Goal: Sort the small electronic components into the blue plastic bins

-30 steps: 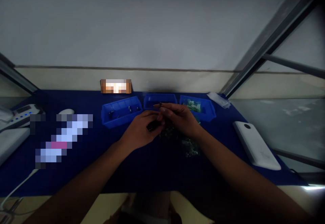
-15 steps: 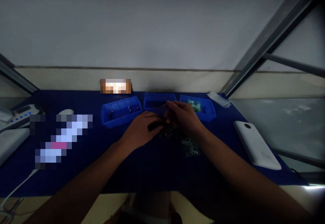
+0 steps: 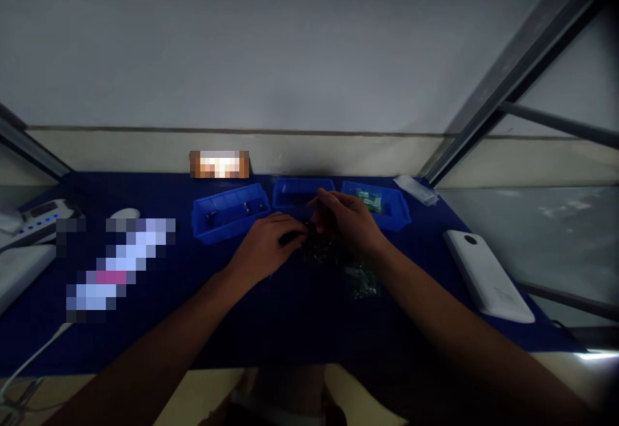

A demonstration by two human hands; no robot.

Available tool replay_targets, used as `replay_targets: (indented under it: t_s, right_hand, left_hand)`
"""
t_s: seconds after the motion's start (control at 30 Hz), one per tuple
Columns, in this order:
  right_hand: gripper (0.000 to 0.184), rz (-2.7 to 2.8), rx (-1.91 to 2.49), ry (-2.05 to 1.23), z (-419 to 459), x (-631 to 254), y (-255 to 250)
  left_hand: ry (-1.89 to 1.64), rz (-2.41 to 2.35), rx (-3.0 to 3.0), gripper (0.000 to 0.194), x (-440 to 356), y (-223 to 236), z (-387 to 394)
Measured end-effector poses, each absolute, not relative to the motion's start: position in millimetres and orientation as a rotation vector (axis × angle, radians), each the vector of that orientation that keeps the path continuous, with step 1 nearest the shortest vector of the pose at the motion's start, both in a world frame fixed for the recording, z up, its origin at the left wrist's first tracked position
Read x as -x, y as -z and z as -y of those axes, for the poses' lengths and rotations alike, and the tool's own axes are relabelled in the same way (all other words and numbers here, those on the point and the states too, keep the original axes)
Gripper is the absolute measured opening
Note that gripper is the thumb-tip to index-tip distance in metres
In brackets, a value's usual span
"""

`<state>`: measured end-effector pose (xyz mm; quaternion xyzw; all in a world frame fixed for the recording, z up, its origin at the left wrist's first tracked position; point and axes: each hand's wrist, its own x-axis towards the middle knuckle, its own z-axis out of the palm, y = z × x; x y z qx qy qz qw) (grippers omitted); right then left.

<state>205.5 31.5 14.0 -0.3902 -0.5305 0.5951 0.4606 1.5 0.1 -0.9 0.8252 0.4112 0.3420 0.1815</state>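
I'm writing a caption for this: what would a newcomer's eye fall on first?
Probably the left hand and right hand, close together near the centre over the dark blue tabletop. Just beyond them, three blue bins form a row. A bright pixelated patch near the wall, left of centre, also draws the eye, as does the white oblong object at the right.

From where I stand, not a word or number can be read. The white slab (image 3: 488, 276) at the right of the tabletop (image 3: 271, 329) carries a faint mark, too dim to make out; the bright panel (image 3: 126, 260) at left is blurred into blocks.
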Motion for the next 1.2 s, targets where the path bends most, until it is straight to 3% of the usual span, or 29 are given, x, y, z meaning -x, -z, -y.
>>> replay_targets:
  t_s: [0.63,0.93,1.2]
  right_hand:
    - [0.037,1.561,1.004,-1.224,-22.4,-204.3,-22.5]
    - [0.019,1.847,1.043,-0.832,-19.0,-201.2,-17.7]
    - [0.022,1.972,1.07,-0.83,-17.1,-202.6,-21.3]
  left_hand:
    - [-1.233,-1.255,-1.83,0.019,-3.0,-0.7,3.7]
    - [-1.375,-1.223,-1.756,0.021,-1.2,1.5,1.2]
    - [-1.422,-1.099,-1.567,0.029,-3.2,-4.2,0.8]
